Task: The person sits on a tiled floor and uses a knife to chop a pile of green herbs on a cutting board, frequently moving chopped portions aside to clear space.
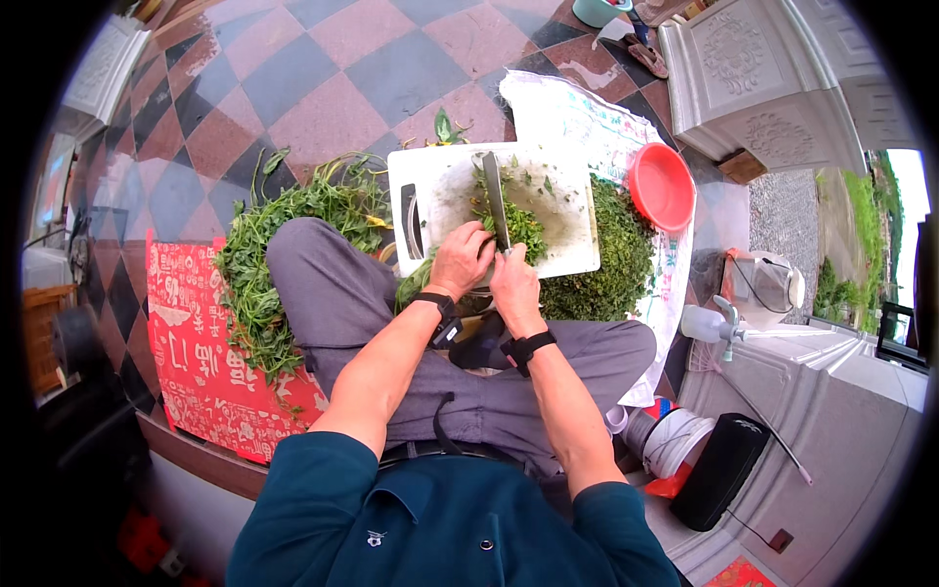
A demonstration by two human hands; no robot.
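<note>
My right hand (516, 287) grips the handle of a kitchen knife (494, 194), its long blade pointing away from me over a white plastic cutting board (433, 169). Just left of the blade, my left hand (458, 258) presses a bunch of leafy greens (416, 285) against the board; its stems trail out below the hand. Chopped greens (524, 229) lie in a heap right of the blade, with scraps scattered over the board. What supports the board is mostly hidden.
Uncut greens (257, 282) are heaped at left, partly on a red printed mat (187, 352). Finely chopped greens (612, 260) spread right of the board on a white woven sack (561, 110), beside a red plastic basin (662, 187). A spray bottle (708, 323) and black speaker-like box (720, 471) are at right.
</note>
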